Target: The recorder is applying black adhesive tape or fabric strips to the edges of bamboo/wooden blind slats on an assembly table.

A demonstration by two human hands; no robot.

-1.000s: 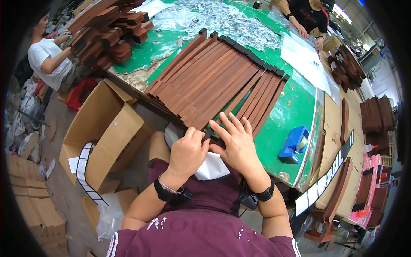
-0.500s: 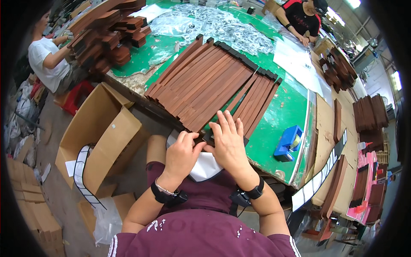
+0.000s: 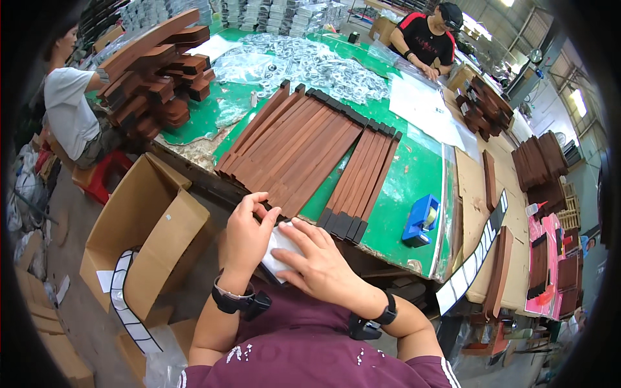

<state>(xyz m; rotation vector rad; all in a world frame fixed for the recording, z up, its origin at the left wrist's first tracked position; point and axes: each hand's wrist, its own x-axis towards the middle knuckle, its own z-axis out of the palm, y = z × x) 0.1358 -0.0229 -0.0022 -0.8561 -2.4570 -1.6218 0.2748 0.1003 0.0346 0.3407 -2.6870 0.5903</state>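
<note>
In front of my lap, below the table's near edge, lies a white flat pad or sheet (image 3: 282,248) with a dark edge. My right hand (image 3: 318,260) rests across it, fingers stretched out and somewhat apart. At the pad's left side is my left hand (image 3: 244,238), fingers curled and thumb tip close to them; anything between them is too small to make out. Just beyond my hands, brown wooden slats (image 3: 294,155) with black end caps lie side by side. A narrower group of slats (image 3: 363,174) sits to their right, a wedge of green tabletop showing between.
A blue tape dispenser (image 3: 420,221) stands on the green table (image 3: 396,249) at right. An open cardboard box (image 3: 165,242) is at my left. Stacked slats (image 3: 155,77) rise at the far left near a person; another person (image 3: 427,42) works across the table beyond clear plastic packets (image 3: 310,68).
Both hands have drawn back from the slats' near ends toward my lap, and the right one now covers the white pad. The right group of slats lies evenly together. My view has shifted.
</note>
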